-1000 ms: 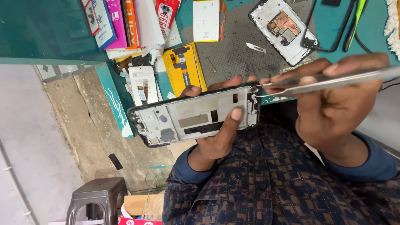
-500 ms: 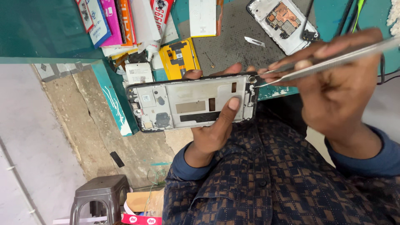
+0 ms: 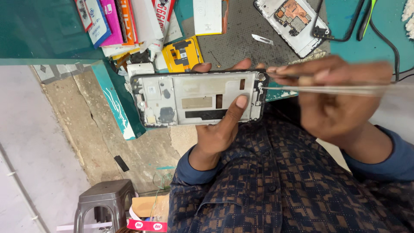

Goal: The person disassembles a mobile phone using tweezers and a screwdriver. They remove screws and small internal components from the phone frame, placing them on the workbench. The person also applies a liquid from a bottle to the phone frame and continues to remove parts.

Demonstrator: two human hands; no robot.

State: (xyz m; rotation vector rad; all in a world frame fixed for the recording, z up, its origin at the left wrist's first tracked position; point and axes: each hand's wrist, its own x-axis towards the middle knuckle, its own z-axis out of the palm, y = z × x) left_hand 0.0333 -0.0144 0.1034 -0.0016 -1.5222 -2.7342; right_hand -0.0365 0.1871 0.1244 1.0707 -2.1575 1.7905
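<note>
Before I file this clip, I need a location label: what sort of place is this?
Most likely a phone repair bench. The left hand holds a stripped phone frame, the right hand works tweezers at it, and another opened phone lies on the mat.

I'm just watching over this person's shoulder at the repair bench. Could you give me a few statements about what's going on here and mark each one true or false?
1. The left hand holds an opened phone frame, its thumb resting on the inner side. True.
2. The right hand is empty. False: it grips metal tweezers whose tip is at the frame's right end.
3. A second opened phone lies on the grey mat further back. True.
4. The held frame lies flat on the mat. False: it is held up in the air, above the person's lap.
5. A grey plastic stool stands on the floor below. True.
</note>
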